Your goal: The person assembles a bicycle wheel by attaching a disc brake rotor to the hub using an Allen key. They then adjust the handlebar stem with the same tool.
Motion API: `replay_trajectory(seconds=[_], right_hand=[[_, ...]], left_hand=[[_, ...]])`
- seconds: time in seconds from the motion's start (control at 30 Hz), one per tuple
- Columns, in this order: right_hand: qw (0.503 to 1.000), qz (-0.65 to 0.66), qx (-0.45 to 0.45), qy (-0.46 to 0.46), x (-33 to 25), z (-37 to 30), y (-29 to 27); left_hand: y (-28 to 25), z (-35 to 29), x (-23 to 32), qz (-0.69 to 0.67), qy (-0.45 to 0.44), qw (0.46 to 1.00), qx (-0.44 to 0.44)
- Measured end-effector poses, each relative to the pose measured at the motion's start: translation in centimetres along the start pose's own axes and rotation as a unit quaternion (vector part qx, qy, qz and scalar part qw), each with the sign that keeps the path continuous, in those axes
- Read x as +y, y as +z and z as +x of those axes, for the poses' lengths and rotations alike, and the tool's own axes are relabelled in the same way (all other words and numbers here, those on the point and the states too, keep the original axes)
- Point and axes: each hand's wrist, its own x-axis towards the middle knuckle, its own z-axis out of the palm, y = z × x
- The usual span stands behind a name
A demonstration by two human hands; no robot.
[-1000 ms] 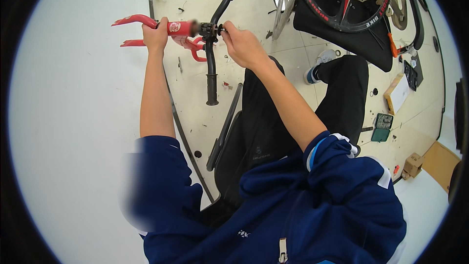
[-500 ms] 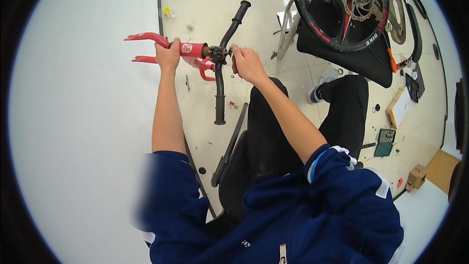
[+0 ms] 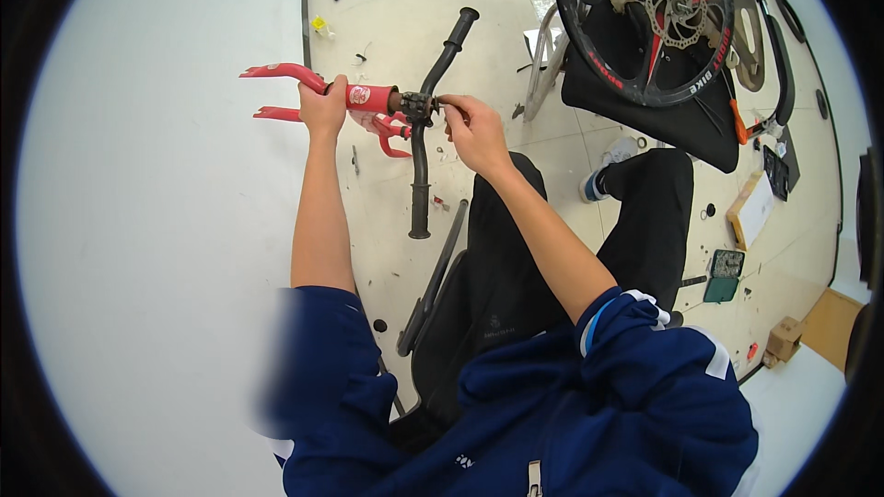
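My left hand (image 3: 323, 110) is wrapped round the red bicycle fork (image 3: 285, 71), whose two prongs point left past the wrist. The fork runs into a red head tube (image 3: 370, 96) with part of a red frame below it. At the tube's right end a dark, dirty stem clamp (image 3: 417, 108) grips black handlebars (image 3: 421, 166), set crosswise with a grip on each end. My right hand (image 3: 477, 135) is pinched close against the outer end of the stem. Whatever small part its fingertips hold is hidden.
A black wheel with a brake disc (image 3: 677, 5) lies on a black chair (image 3: 645, 115) at upper right, near an orange-handled screwdriver (image 3: 738, 121). An open green case (image 3: 725, 276), a small cardboard box (image 3: 785, 338) and loose parts are scattered on the tiled floor. A white wall stands left.
The right hand's fingers have shifted and curled at the stem's end. Fork and handlebars appear slightly right and lower in view, with the left hand keeping its hold.
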Motion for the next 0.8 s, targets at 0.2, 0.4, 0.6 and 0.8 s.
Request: replay_trajectory(seconds=[0.2,0.4,0.6,0.8], right_hand=[[0.996,0.09,-0.007,0.022,-2.0,-0.3,-0.4],[0.991,0.116,-0.01,0.06,-1.4,-0.6,-0.9],[0.975,0.182,0.017,0.129,-1.0,-0.6,-0.5],[0.969,0.168,0.022,0.181,-0.9,-0.4,-0.1]], left_hand=[[0.0,0.6,-0.8,-0.008,0.001,1.0,-0.007],[0.0,0.8,-0.9,-0.027,0.006,1.0,-0.009],[0.1,0.7,-0.8,-0.015,0.0,1.0,-0.009],[0.0,0.6,-0.5,-0.016,-0.004,1.0,-0.01]])
